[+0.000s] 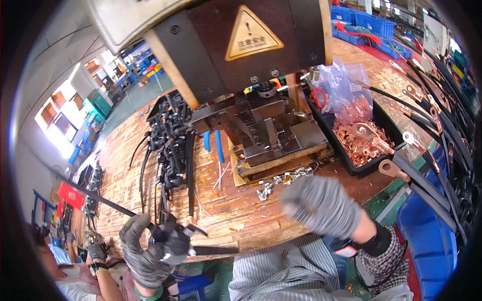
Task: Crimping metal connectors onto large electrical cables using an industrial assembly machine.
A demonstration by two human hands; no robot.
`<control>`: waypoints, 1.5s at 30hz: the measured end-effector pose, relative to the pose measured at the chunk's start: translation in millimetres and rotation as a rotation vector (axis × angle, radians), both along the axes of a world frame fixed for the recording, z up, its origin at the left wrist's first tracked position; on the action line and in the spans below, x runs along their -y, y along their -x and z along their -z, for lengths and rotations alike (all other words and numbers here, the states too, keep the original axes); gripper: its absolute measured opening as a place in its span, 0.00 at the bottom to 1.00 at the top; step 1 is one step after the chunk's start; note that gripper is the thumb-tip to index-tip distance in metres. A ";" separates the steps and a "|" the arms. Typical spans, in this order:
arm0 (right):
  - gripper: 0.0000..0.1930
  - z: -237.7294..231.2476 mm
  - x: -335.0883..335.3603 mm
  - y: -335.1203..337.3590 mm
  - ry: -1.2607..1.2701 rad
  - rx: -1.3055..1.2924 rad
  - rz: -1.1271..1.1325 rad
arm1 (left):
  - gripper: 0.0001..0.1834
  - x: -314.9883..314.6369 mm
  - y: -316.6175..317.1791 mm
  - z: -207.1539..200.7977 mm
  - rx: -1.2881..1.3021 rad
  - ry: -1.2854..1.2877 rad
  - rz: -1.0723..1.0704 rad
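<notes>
My left hand (143,251), in a grey knitted glove, is closed around a black cable assembly (173,243) at the near edge of the bench. One black cable runs from it to the far left, and shorter ends stick out to the right. My right hand (321,206), gloved the same way, hovers blurred over the front of the bench, its fingers curled in; what they hold, if anything, is hidden. Just beyond it lie small silvery metal clips (281,181) in front of a dark metal press fixture (271,135).
A press head (251,37) with a yellow warning triangle overhangs the fixture. Copper terminals fill a black tray (359,165) at its right. Black cable assemblies (173,145) pile up on the left. Cables with copper lugs (394,169) crowd the right side. A co-worker's gloved hand (95,248) is at lower left.
</notes>
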State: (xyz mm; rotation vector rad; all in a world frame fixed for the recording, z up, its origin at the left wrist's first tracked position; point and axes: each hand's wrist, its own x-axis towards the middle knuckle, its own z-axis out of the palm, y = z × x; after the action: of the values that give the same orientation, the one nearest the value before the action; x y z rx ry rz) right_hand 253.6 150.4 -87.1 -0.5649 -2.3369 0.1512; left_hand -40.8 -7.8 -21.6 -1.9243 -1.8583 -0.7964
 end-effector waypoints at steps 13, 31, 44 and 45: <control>0.13 -55.7 44.5 117.9 -0.282 0.514 -0.122 | 0.12 39.6 38.8 -30.7 -0.820 0.270 0.047; 0.10 79.9 19.8 63.1 0.302 -0.006 0.042 | 0.24 -89.5 -73.9 79.9 0.040 0.464 0.552; 0.13 68.8 -10.1 -26.8 0.236 0.198 0.171 | 0.14 -111.2 -75.1 89.9 0.105 0.454 0.653; 0.12 88.7 -36.1 -55.8 -0.075 0.049 0.306 | 0.14 -111.8 -73.0 88.8 0.091 0.465 0.565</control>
State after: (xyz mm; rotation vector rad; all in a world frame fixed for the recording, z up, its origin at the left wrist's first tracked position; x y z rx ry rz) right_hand 309.4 186.6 -175.8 -0.8868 -2.2594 -0.0922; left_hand 32.2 104.0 -110.4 -2.8229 -1.6634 -0.6423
